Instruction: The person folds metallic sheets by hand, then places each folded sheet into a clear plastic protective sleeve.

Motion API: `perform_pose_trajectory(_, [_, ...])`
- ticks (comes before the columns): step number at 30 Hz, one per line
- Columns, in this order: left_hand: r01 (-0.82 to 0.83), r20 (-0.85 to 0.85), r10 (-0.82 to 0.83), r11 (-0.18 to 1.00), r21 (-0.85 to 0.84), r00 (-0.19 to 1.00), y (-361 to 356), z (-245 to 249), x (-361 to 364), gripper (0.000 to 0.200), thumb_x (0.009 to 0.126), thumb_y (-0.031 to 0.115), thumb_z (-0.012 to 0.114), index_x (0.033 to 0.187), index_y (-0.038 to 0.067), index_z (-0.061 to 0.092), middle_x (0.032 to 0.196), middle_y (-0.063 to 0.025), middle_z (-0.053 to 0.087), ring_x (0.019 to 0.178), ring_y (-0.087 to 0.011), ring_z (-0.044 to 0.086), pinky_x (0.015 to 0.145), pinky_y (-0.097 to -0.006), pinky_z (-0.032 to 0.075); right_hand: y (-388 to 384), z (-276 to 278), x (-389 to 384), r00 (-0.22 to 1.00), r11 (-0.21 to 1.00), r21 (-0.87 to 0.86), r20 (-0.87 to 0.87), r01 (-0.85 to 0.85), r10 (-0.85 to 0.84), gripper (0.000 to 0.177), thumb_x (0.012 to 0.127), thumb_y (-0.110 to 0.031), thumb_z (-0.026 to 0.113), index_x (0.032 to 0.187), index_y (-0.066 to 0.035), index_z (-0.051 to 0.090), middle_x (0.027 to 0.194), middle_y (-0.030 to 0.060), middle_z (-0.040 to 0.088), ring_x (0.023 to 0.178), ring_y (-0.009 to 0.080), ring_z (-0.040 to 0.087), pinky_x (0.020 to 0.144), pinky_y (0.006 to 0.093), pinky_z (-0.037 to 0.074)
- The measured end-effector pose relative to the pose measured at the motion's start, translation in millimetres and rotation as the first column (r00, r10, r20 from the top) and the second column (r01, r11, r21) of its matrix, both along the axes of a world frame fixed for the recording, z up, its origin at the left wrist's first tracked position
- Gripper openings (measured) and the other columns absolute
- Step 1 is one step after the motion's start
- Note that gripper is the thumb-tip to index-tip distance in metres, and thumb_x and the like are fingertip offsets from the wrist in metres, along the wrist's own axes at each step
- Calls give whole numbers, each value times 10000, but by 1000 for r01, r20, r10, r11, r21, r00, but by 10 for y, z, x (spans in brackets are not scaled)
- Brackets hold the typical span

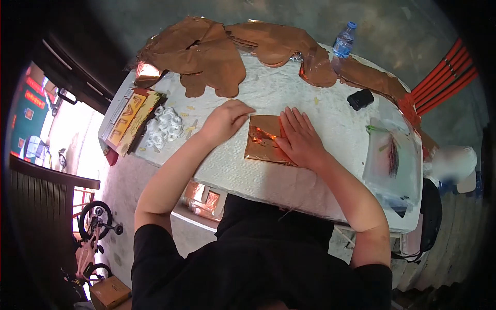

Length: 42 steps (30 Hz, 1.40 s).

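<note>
- Copper-coloured foil sheet lies flat on the white table, near its front edge;
- right hand rests open and flat on the sheet's right half, palm down;
- left hand sits just left of the sheet, fingers curled at its far corner; whether they pinch it, I cannot tell;
- brown cut pieces lie well beyond.

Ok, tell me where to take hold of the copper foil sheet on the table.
Probably pinch its bare near-left corner, coming from the person's side. The copper foil sheet lies flat and thin, the right hand presses its right half, and the left hand sits by the far-left corner.
</note>
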<state>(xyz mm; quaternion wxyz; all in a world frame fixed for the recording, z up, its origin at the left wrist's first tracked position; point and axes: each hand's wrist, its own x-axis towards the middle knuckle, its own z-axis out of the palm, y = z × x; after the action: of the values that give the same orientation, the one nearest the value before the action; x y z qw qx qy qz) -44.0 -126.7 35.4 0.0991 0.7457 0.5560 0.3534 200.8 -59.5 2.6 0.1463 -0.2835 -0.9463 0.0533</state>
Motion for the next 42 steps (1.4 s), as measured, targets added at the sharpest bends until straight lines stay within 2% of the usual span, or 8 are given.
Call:
perform_pose_trajectory(6, [174, -87, -168, 983, 65, 982, 23, 96, 102, 224, 800, 38, 625, 1021, 8, 639, 1035, -154, 627, 998, -312, 579, 853, -371, 476, -9, 16, 0, 1000, 1000, -11, -3, 8, -8, 645, 920, -388, 469, 1404, 4, 301, 1462, 185, 297, 1385, 315, 229, 1138, 438, 147])
perform_pose_trajectory(9, [269, -53, -274, 959, -88, 960, -12, 107, 241, 332, 831, 136, 623, 1138, 13, 597, 1192, -185, 580, 1163, -346, 511, 983, -394, 410, -10, 3, -1, 1000, 1000, -3, -18, 7, -7, 641, 919, -389, 470, 1396, 10, 312, 1461, 186, 299, 1380, 318, 238, 1136, 437, 154])
perform_pose_trajectory(14, [267, -313, -350, 923, -278, 883, -128, 48, 220, 693, 877, 412, 575, 1430, 88, 314, 1480, -166, 288, 1399, -310, 205, 1136, -438, 166, -17, 5, 10, 1000, 1000, 1, -27, 5, -5, 667, 918, -419, 468, 1398, 14, 304, 1459, 192, 299, 1380, 321, 237, 1137, 435, 152])
perform_pose_trajectory(17, [264, -376, -365, 919, -292, 852, -132, -13, 184, 817, 843, 564, 550, 1447, 91, 269, 1510, -150, 221, 1415, -291, 149, 1141, -440, 146, -16, 17, 13, 1000, 1000, -8, -21, 0, 0, 734, 895, -478, 486, 1407, 10, 288, 1466, 191, 285, 1386, 321, 220, 1140, 435, 142])
perform_pose_trajectory(23, [266, -366, -398, 894, -359, 841, -125, 25, 173, 926, 780, 615, 596, 1474, 139, 210, 1531, -135, 163, 1419, -304, 126, 1150, -437, 104, -35, 94, 18, 1000, 998, -62, 20, -8, 10, 945, 790, -626, 548, 1426, 2, 240, 1485, 192, 237, 1401, 327, 171, 1146, 444, 108])
perform_pose_trajectory(36, [251, -207, -302, 938, -239, 931, -160, 226, 411, 818, 768, 445, 678, 1421, 97, 330, 1460, -164, 331, 1395, -317, 220, 1134, -489, 123, -34, 92, 7, 998, 997, -77, 58, -1, 6, 960, 779, -651, 546, 1420, -2, 250, 1481, 220, 224, 1395, 356, 171, 1144, 454, 101])
perform_pose_trajectory(39, [203, -399, -221, 975, -86, 890, -112, 154, 468, 723, 796, 359, 662, 1396, 79, 370, 1412, -181, 393, 1362, -334, 287, 1118, -473, 194, -41, 105, 26, 999, 998, -59, 46, -22, 24, 937, 793, -643, 535, 1419, -5, 255, 1479, 221, 227, 1395, 357, 172, 1143, 455, 103])
perform_pose_trajectory(42, [266, -194, -288, 955, -129, 938, -100, 103, 426, 641, 775, 274, 700, 1325, 54, 454, 1363, -194, 445, 1315, -356, 359, 1082, -442, 290, -45, 112, 23, 999, 997, -76, 36, -17, 20, 906, 812, -626, 524, 1417, -4, 262, 1480, 220, 227, 1395, 355, 173, 1143, 452, 105])
